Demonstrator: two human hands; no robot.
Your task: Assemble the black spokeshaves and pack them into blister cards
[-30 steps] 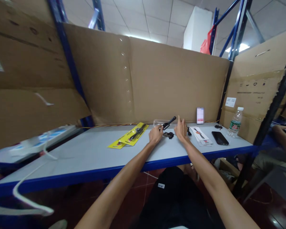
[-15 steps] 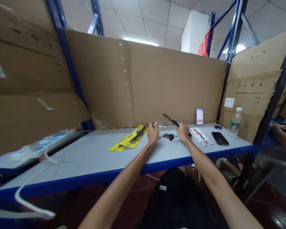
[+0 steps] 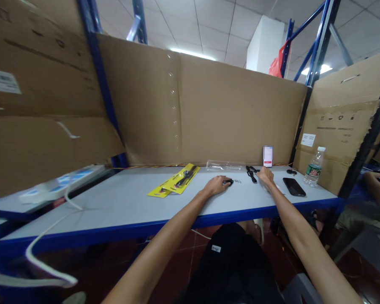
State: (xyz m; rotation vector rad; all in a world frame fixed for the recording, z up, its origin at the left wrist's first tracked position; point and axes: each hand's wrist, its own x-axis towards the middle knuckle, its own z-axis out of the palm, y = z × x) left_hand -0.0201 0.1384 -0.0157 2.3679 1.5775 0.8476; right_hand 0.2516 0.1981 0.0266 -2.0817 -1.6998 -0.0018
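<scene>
My left hand (image 3: 217, 185) rests low on the grey tabletop (image 3: 126, 202), its fingers closed round a small black part (image 3: 228, 182). Tiny metallic pieces (image 3: 237, 181) lie just right of that part. Farther right, my right hand (image 3: 266, 175) is closed on the end of a thin black strip (image 3: 255, 169). Beside the strip lies a black elongated piece (image 3: 251, 174). A white printed sheet (image 3: 279, 190) is partly hidden under my right hand and wrist. Two yellow cards with black tools (image 3: 185, 179) overlap left of my left hand.
A clear plastic shell (image 3: 224, 165) lies by the cardboard back wall (image 3: 234, 114). At the right are an upright phone (image 3: 267, 156), a dark phone (image 3: 294, 186), a small dark object (image 3: 291, 172) and a bottle (image 3: 313, 169). A power strip (image 3: 61, 183) and white cable are left.
My right hand has moved right and lowered the thin black strip to the table. My left hand has come down and right onto the black part. The view has shifted slightly.
</scene>
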